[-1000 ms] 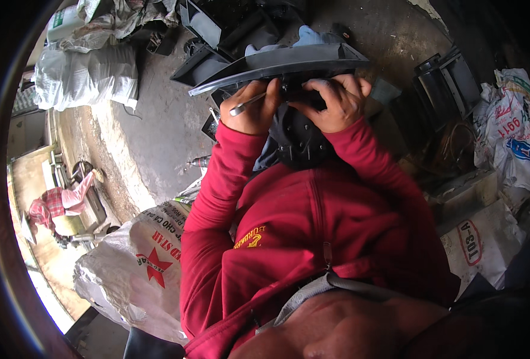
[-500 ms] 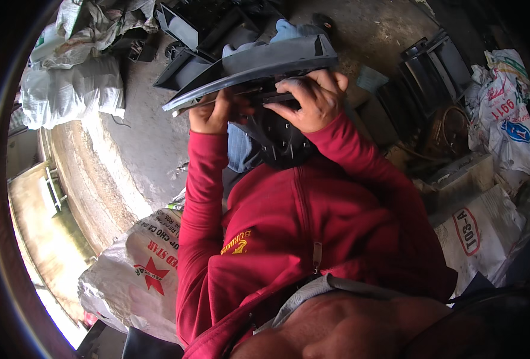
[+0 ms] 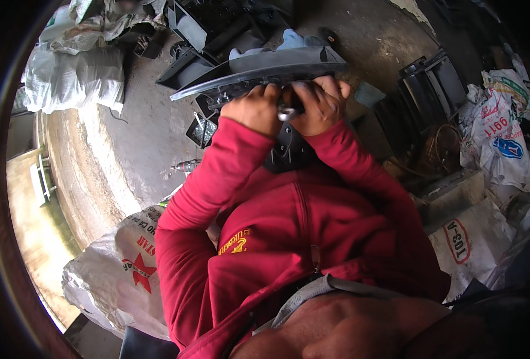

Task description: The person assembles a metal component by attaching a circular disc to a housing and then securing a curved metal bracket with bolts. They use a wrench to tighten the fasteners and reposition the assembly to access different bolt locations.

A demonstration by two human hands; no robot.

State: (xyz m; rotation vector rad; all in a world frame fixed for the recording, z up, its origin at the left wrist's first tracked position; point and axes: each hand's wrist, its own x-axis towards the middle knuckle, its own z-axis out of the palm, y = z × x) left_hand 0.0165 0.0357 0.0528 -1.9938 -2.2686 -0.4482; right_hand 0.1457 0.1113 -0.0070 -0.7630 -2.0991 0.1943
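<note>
A dark grey, curved panel (image 3: 259,67) with a raised rim is held up in front of my chest, tilted on edge. My left hand (image 3: 254,110) is closed in a fist under its near side; what it grips is hidden. Right beside it, my right hand (image 3: 320,103) curls its fingers round something dark against the panel's underside. Between the two hands shows a small round metal end (image 3: 286,113), its kind unclear. Below it, a black piece with bright studs (image 3: 284,149) rests at my lap.
An open box of small metal parts (image 3: 200,130) and a power tool (image 3: 187,166) lie on the floor at left. Black metal housings (image 3: 187,69) stand ahead, and more dark frames (image 3: 432,78) at right. White sacks (image 3: 115,269) flank me.
My left hand has moved right along the panel, next to my right hand, and closed. A round metal end now shows between them. The panel has shifted slightly right and down.
</note>
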